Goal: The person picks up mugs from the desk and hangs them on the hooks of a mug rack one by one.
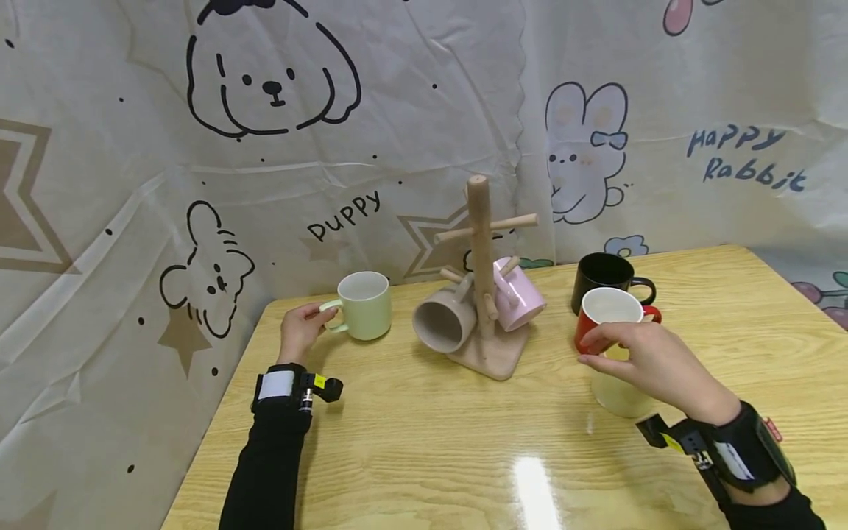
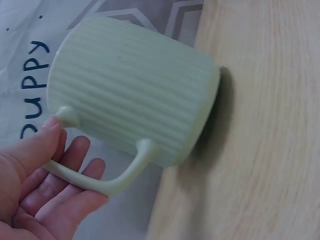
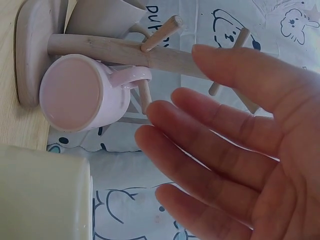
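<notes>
On the left, my left hand (image 1: 303, 331) grips the handle of a pale green mug (image 1: 369, 309). Fine ribs run along that mug's side in the left wrist view, where the thumb presses the handle's upper end. My right hand (image 1: 652, 361) hovers over a pale yellow mug (image 1: 612, 394), partly hiding it and a red mug (image 1: 586, 327) with a white inside. Its fingers are relaxed and hold nothing in the right wrist view. A wooden mug rack (image 1: 482, 280) stands mid-table, with a pink mug (image 1: 526, 298) and a grey-beige mug (image 1: 440, 324) hanging from its lower pegs.
A black mug (image 1: 599, 272) stands behind the red one, its handle facing right. Bare upper pegs (image 1: 520, 221) stick out from the rack. Behind the wooden table (image 1: 397, 442) hangs a printed cloth (image 1: 424, 110) with cartoon animals.
</notes>
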Action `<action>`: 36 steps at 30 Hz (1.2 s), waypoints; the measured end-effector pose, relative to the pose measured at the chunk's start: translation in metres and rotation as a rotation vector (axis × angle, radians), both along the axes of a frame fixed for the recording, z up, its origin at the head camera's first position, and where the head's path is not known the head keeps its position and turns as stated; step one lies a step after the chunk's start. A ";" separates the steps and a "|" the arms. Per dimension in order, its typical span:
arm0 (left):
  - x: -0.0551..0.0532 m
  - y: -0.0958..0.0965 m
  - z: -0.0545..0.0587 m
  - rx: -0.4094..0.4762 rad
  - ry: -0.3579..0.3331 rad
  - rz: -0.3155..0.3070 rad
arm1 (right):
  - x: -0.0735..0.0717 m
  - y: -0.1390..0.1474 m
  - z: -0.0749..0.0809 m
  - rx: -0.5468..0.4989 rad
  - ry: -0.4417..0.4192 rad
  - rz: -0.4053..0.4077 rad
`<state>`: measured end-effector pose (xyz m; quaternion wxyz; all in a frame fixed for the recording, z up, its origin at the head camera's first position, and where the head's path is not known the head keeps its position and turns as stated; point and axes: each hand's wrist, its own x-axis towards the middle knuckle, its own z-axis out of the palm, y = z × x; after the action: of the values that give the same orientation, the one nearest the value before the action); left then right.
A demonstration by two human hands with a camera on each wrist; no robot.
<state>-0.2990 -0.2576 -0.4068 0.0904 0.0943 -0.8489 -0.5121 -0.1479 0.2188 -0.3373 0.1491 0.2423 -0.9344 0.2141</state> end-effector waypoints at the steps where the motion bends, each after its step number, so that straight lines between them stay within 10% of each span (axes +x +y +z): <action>1: 0.002 -0.001 0.001 -0.007 0.009 0.007 | 0.000 0.000 0.000 0.000 0.001 -0.002; 6: 0.012 -0.015 0.005 -0.002 0.054 0.010 | 0.001 0.003 -0.002 -0.004 -0.004 -0.006; 11: 0.052 -0.012 0.042 -0.012 0.124 -0.049 | 0.001 0.005 -0.001 -0.004 -0.016 -0.010; 22: 0.112 0.026 0.068 0.067 0.154 -0.201 | 0.000 0.006 0.000 -0.006 -0.015 -0.010; 36: 0.141 0.092 0.083 0.170 0.161 -0.369 | -0.003 0.002 -0.002 -0.015 -0.002 0.009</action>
<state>-0.1583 -0.1660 -0.3237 0.0544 -0.0968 -0.7957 -0.5955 -0.1509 0.2212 -0.3388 0.1488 0.2452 -0.9319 0.2220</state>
